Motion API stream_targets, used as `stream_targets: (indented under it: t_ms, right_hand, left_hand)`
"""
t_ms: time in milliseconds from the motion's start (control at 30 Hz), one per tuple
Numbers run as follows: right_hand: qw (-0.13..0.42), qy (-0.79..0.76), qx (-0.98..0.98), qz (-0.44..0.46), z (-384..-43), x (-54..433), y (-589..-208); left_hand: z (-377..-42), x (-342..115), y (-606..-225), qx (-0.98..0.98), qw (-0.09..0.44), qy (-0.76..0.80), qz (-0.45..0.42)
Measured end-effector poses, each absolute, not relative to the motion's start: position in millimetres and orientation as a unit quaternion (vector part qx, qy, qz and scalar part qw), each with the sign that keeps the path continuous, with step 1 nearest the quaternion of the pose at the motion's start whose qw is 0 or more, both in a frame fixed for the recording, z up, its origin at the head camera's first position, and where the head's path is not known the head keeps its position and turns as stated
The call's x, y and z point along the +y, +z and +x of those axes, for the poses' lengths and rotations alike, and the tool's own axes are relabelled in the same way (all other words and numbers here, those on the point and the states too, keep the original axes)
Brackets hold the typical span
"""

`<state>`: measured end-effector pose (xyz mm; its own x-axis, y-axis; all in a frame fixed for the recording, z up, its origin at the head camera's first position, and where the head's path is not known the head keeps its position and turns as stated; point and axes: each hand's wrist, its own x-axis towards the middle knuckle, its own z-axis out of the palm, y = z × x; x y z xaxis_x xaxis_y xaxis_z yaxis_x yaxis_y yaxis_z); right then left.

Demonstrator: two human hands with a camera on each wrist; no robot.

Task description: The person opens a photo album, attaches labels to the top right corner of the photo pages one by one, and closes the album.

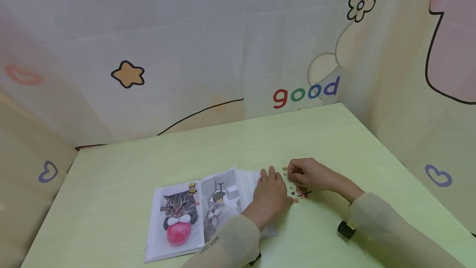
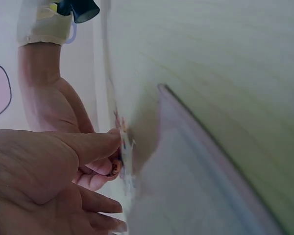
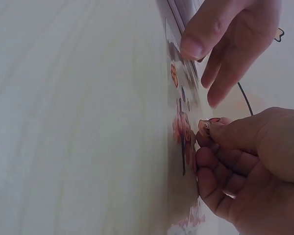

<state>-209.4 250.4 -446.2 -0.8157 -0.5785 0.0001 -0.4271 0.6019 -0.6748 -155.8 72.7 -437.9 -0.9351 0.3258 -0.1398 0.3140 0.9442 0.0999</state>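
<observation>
An open photo album (image 1: 149, 235) lies on the table, with a cat picture on each of its two visible pages. My left hand (image 1: 270, 197) rests with extended fingers over the album's right side, beside several small stickers. The right hand (image 1: 312, 173) is bent over those stickers and pinches one small orange-brown sticker (image 3: 205, 127) between thumb and forefinger. The pinched sticker also shows below the left thumb in the left wrist view. A larger red-brown cartoon sticker (image 1: 303, 192) lies just below the right hand, with a flower-shaped sticker (image 3: 174, 75) near the left thumb.
A small cartoon figure (image 1: 192, 188) is at the top corner of the album's left page. The pale green table (image 1: 111, 202) meets a printed curtain (image 1: 208, 53) behind and at the sides. A black band piece (image 1: 346, 230) sits at the right sleeve.
</observation>
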Motion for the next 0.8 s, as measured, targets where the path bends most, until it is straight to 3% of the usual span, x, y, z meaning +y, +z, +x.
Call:
stream_targets:
  t_ms: [400,567,800]
  right_hand:
    - [0.12,-0.325,0.901,-0.261,-204,247,-439]
    - [0.119,-0.327,0.898,-0.269,-203,249,-436]
    - [0.111,-0.361,0.888,-0.263,-204,253,-433]
  left_hand:
    - [-131,55,-409,0.973,0.058,0.091,0.204]
    - [-118,21,-389,0.963,0.047,0.155,0.217]
    - [-110,-36,-385,0.959,0.006,0.23,0.168]
